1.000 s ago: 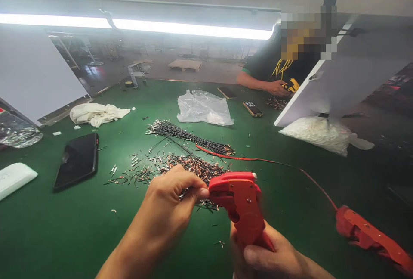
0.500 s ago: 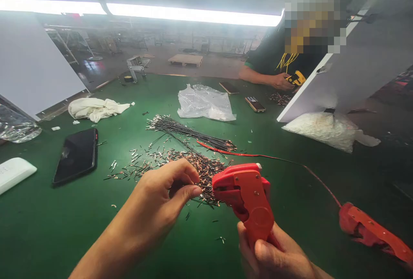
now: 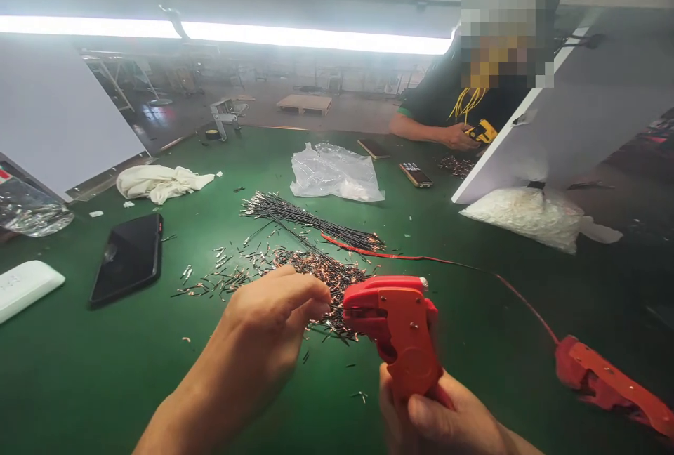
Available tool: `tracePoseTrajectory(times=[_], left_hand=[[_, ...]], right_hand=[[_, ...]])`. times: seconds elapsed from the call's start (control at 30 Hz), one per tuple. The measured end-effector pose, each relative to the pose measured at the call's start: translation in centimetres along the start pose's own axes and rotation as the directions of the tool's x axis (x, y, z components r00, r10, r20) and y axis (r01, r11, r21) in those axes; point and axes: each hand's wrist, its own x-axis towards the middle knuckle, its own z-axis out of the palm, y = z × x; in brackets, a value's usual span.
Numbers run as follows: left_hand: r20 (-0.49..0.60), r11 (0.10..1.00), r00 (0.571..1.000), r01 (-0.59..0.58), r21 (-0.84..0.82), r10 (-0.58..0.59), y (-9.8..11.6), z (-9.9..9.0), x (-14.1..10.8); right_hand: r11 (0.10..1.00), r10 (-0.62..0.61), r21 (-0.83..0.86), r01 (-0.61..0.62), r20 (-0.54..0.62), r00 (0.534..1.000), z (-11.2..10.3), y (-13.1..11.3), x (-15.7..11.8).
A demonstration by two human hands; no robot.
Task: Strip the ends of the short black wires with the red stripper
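Observation:
My right hand (image 3: pixel 447 409) is wrapped around the grip of a red wire stripper (image 3: pixel 408 335), whose jaws point left. Thumb and fingers of my left hand (image 3: pixel 279 318) are pinched together just left of those jaws. A thin black wire appears to be between the fingertips, mostly hidden by the hand. Behind both hands spreads a heap of short black wire offcuts (image 3: pixel 337 272) with copper ends. Beyond the heap lies a bundle of black wires (image 3: pixel 310 220), with silvery tips at the left and bare copper at the right.
A red strap (image 3: pixel 390 254) runs right to a second red tool (image 3: pixel 611 378). Around the green table (image 3: pixel 210 385) lie a black phone (image 3: pixel 129 258), white cloth (image 3: pixel 163 182), plastic bag (image 3: pixel 337 173) and stuffed bag (image 3: pixel 526 216). Across sits a person (image 3: pixel 437 107) with a yellow tool.
The wire stripper has shifted slightly left and down, its jaws nearer my left fingertips. My left hand has turned so its back shows more. The camera view has tilted slightly up.

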Motion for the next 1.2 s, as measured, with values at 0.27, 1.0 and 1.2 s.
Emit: tracePoseTrajectory(times=[0.27, 1.0, 1.2], left_hand=[[0.027, 0.996, 0.998, -0.063, 0.061, 0.061, 0.3, -0.3, 0.2], [0.088, 1.000, 0.996, -0.011, -0.003, 0.011, -0.3, 0.0, -0.3], [0.075, 1.000, 0.997, -0.024, -0.002, 0.024, 0.0, 0.2, -0.1]], right_hand=[[0.988, -0.003, -0.155, 0.001, -0.008, 1.000, -0.3, -0.1, 0.1], [0.940, 0.032, -0.313, -0.136, -0.318, 0.948, 1.0, -0.5, -1.2], [0.935, 0.070, -0.319, -0.155, -0.263, 0.962, 0.8, -1.2, -1.3]])
